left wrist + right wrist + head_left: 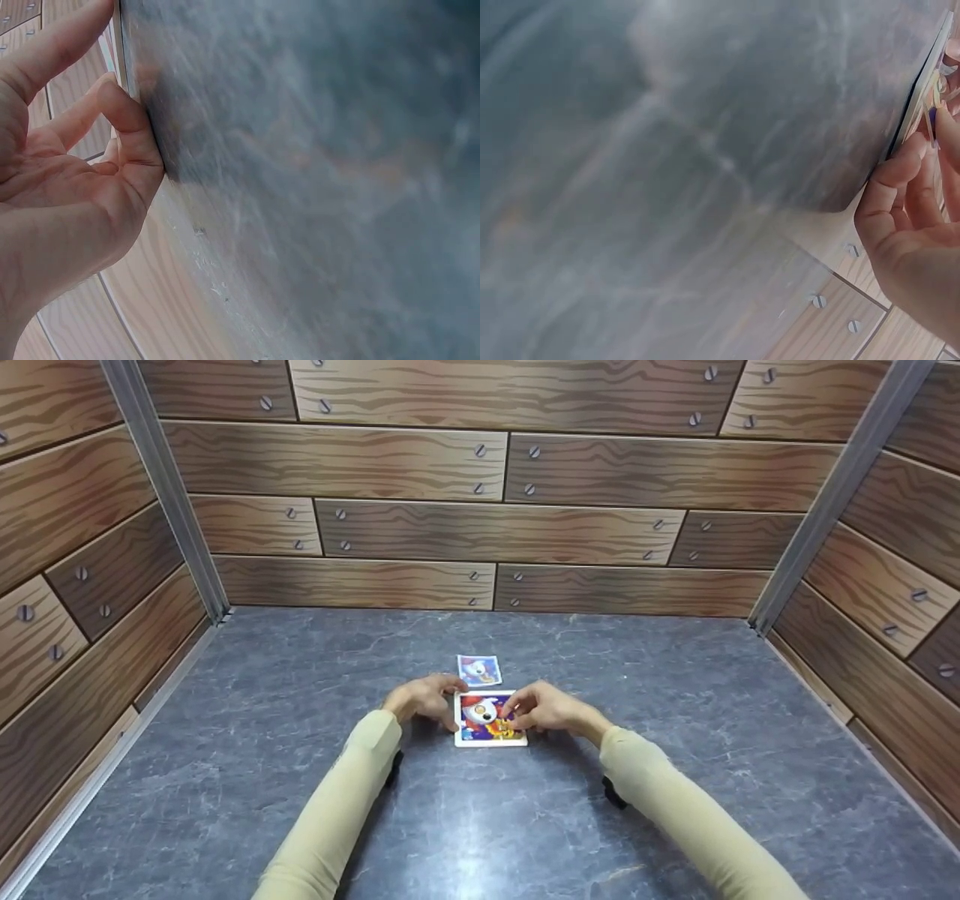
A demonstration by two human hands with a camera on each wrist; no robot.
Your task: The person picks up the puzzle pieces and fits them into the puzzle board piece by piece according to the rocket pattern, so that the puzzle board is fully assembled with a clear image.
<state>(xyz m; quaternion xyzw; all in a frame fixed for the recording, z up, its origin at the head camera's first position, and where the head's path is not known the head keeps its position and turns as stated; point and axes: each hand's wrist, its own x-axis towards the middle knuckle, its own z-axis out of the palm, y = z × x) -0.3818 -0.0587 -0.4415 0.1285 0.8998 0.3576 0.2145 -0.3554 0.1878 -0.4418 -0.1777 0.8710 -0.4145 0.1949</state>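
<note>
A white-rimmed picture puzzle board [491,745] lies on the grey tabletop, showing a white cartoon face with red, purple and yellow around it. My left hand [426,697] holds its left side, one finger at the far-left corner and the thumb at the left edge. In the left wrist view, that hand's [82,150] other fingers bend against the tabletop. Over the board's right part, my right hand [551,709] pinches a small thin puzzle piece [932,124] between thumb and fingers. The fingers partly hide the piece and the picture beneath.
Just behind the board lies a small picture card [478,670] with a similar cartoon face. Wood-patterned walls [495,532] rise at the back and both sides, with metal corner posts [180,502]. Light reflects off the grey tabletop [465,840] in front.
</note>
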